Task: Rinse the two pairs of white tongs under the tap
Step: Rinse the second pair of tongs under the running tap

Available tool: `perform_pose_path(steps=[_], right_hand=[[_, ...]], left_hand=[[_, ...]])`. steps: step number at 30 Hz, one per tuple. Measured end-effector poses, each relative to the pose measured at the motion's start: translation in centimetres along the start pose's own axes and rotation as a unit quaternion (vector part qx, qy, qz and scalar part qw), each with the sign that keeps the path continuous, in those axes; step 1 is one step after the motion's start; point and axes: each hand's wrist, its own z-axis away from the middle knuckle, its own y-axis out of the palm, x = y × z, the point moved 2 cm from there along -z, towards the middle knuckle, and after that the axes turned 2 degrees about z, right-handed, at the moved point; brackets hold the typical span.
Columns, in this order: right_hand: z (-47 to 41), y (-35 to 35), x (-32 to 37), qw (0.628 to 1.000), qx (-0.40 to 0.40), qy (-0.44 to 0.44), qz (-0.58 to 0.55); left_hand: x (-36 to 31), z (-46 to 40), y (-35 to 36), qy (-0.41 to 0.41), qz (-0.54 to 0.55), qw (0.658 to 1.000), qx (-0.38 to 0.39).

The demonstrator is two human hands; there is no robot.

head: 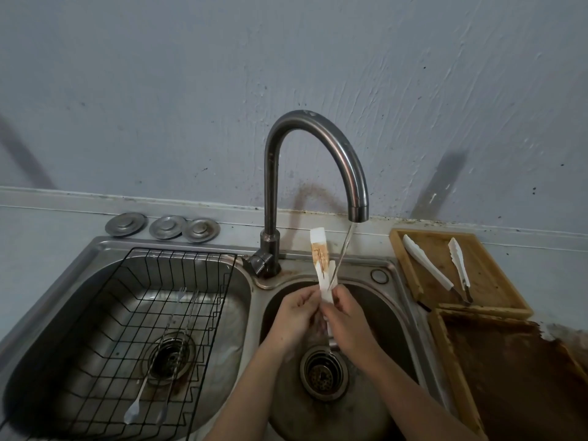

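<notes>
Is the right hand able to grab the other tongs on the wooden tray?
Probably not yet: the right hand is busy holding the stained tongs. Nothing covers the other tongs on the wooden tray.

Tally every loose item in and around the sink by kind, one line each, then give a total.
White tongs: 2, one in both hands, one in the wooden tray
Metal sink plugs on the counter: 3
Long metal utensils in the wire basket: 2
Wire basket: 1
Wooden trays: 2
Total: 10

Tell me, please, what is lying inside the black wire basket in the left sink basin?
Two long metal utensils lie in the black wire basket; one has a forked tip. Through the wires the drain shows, partly covered.
</notes>
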Motion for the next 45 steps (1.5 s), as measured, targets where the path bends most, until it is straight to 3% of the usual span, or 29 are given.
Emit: perform_pose_path(steps=[6, 12, 17, 22, 29, 33, 40, 45], right_hand=[[-0.1, 0.0, 0.2, 0.997, -0.052, 0.024, 0.056], [1.1, -0.3, 0.5, 0.987, 0.146, 0.045, -0.055], [0.7, -1.1, 1.1, 0.993, 0.096, 0.038, -0.062], [0.8, -1.7, 1.6, 0.986, 0.122, 0.027, -0.113], [0.8, -2.2, 1.0, 0.997, 0.023, 0.019, -0.072], [0.9, -2.4, 0.7, 0.997, 0.034, 0.021, -0.061], [1.3, -2.4, -1.5, 0.990, 0.018, 0.024, 0.138], [2.0, -3.4, -1.9, 0.959, -0.003, -0.001, 0.283]], left_hand=[[-0.2, 0.7, 0.5, -0.043, 0.068, 0.997, 0.009], [-0.4, 0.0, -0.4, -0.090, 0.119, 0.987, -0.063], [-1.3, -0.9, -0.2, -0.111, 0.125, 0.982, -0.086], [-2.3, -0.8, 0.1, -0.131, 0.141, 0.977, -0.088], [-2.1, -0.8, 1.1, -0.145, 0.125, 0.979, -0.069], [-1.7, -0.8, 1.4, -0.149, 0.150, 0.976, -0.052], [0.3, -0.6, 1.3, -0.203, 0.144, 0.968, -0.044], [2.8, 0.0, 1.2, -0.250, 0.188, 0.949, -0.022]])
